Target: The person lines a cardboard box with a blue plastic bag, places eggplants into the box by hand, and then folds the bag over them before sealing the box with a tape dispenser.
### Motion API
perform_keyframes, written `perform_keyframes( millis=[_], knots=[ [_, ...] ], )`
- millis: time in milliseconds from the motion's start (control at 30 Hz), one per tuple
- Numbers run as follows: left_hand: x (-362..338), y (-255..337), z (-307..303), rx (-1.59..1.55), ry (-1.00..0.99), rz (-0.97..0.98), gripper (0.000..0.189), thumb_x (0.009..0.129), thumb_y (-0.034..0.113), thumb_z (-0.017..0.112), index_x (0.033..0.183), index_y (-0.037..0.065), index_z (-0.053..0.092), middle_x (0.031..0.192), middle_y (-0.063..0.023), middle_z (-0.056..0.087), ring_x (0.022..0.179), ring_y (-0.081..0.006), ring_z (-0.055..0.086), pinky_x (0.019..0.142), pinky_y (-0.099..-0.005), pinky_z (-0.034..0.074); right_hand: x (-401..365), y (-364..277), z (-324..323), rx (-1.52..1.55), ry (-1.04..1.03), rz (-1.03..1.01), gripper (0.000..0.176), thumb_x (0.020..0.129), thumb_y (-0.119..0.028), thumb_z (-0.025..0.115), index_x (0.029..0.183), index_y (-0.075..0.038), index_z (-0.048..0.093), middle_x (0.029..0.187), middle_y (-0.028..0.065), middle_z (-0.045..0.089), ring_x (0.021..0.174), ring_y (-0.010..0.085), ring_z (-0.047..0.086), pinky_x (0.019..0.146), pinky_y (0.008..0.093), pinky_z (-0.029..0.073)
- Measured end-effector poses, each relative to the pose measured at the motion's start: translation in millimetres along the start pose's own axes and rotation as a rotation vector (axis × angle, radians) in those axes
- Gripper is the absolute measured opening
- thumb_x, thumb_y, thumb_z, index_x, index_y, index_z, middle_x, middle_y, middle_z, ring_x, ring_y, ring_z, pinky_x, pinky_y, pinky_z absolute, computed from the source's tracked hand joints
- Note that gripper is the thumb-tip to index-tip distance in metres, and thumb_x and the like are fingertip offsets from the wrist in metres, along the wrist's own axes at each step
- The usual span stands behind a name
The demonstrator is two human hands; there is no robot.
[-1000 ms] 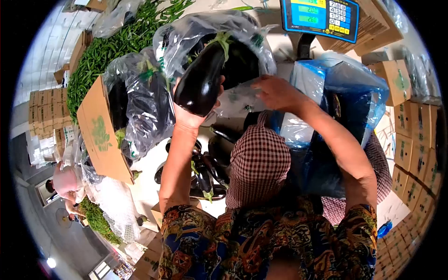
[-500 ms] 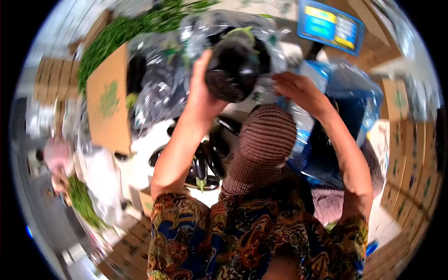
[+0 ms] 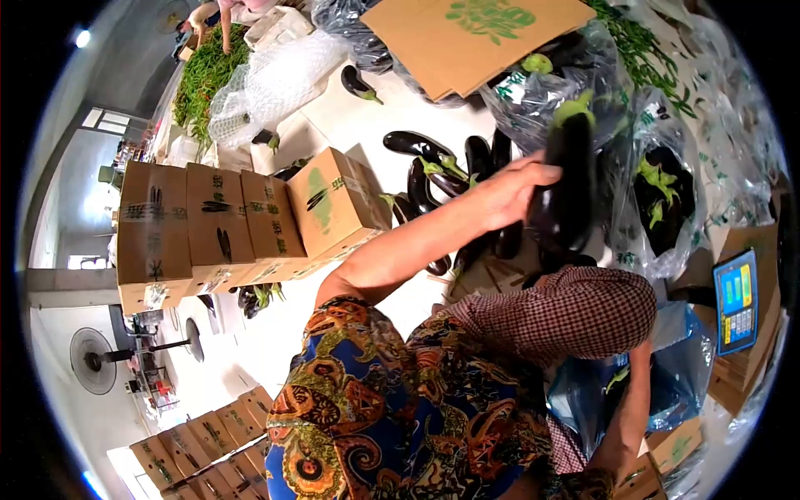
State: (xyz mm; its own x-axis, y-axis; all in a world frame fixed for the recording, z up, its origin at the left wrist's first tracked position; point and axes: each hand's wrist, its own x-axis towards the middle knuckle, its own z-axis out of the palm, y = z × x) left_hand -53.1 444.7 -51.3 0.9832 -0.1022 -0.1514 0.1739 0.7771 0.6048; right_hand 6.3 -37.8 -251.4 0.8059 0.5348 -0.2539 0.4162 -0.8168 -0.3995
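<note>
My left hand is closed around a large, dark, glossy eggplant, held roughly upright with its green cap at the top. Behind it, more eggplants lie in a clear plastic bag. Several loose eggplants lie on the pale floor left of the hand. To the right, a clear bag holds further eggplants. My right hand reaches beside a blue plastic bag; a checked-cloth shape covers most of it, so its fingers are hidden.
A digital scale display stands at the right. Cardboard boxes line the left, with more stacked below. Flat cardboard lies at the top. A fan stands at far left. A person's arm reaches toward green produce.
The view has swung left. The eggplant stays in my left hand. My right hand has dropped from near the eggplant to beside the blue bag, mostly out of sight.
</note>
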Motion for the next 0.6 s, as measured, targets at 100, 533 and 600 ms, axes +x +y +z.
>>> perform_keyframes(
  millis=[100,533,600],
  knots=[
    [-24,39,-18,0.52,0.16,0.127,0.087,0.076,0.021,0.075,0.145,0.003,0.026,0.133,-0.0128,0.048,0.122,-0.0233,0.047,0.106,-0.0365,0.037,-6,-6,-11,-0.066,0.046,0.002,0.055,0.093,-0.029,0.053,0.14,-0.007,0.037,0.146,0.0164,0.033,0.135,0.0337,0.03,0.113,0.0429,0.024],
    [-242,327,-248,2.946,1.216,0.163,0.059,0.071,0.009,0.066,0.125,0.028,0.055,0.115,-0.0071,0.052,0.108,-0.0316,0.048,0.087,-0.0473,0.04,3,-50,-51,-0.197,0.115,0.008,0.042,0.086,-0.024,0.057,0.123,-0.007,0.05,0.13,0.0129,0.046,0.124,0.0318,0.039,0.105,0.0426,0.03],
    [-283,338,-272,3.032,1.659,0.075,0.038,0.081,0.02,0.06,0.118,0.025,0.06,0.12,-0.0068,0.052,0.113,-0.0323,0.045,0.089,-0.0515,0.038,5,-54,-54,-0.204,0.122,0.002,0.04,0.085,-0.024,0.057,0.121,-0.007,0.052,0.128,0.0123,0.048,0.122,0.0316,0.04,0.104,0.0425,0.031]
  ],
)
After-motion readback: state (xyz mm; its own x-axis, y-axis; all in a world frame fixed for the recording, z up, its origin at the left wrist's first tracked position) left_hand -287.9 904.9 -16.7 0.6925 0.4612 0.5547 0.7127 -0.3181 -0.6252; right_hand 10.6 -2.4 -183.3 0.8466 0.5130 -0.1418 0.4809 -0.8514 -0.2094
